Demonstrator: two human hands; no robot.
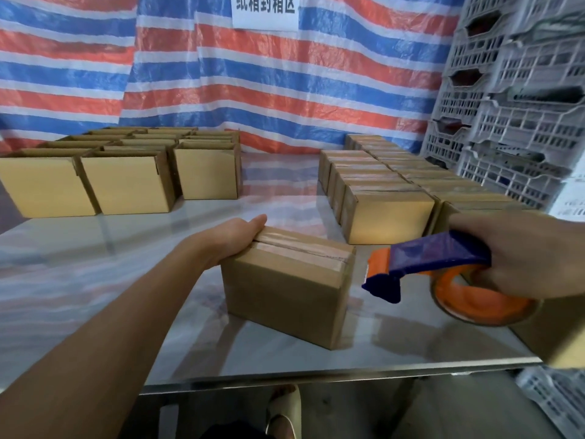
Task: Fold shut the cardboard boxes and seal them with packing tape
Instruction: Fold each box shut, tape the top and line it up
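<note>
A small cardboard box (285,293) stands in the middle of the shiny table (95,280), its flaps folded shut and clear tape running along its top seam. My left hand (234,239) grips the box's far left top edge, fingers over the top. My right hand (519,255) holds a blue and orange tape dispenser (443,267) with a roll of tape, just right of the box and apart from it, its blade end facing the box.
Several open cardboard boxes (126,182) stand at the back left. Rows of taped boxes (389,213) fill the back right. Grey plastic crates (512,99) are stacked at the right. A striped tarp (253,90) hangs behind. The table's front edge (316,373) is near me.
</note>
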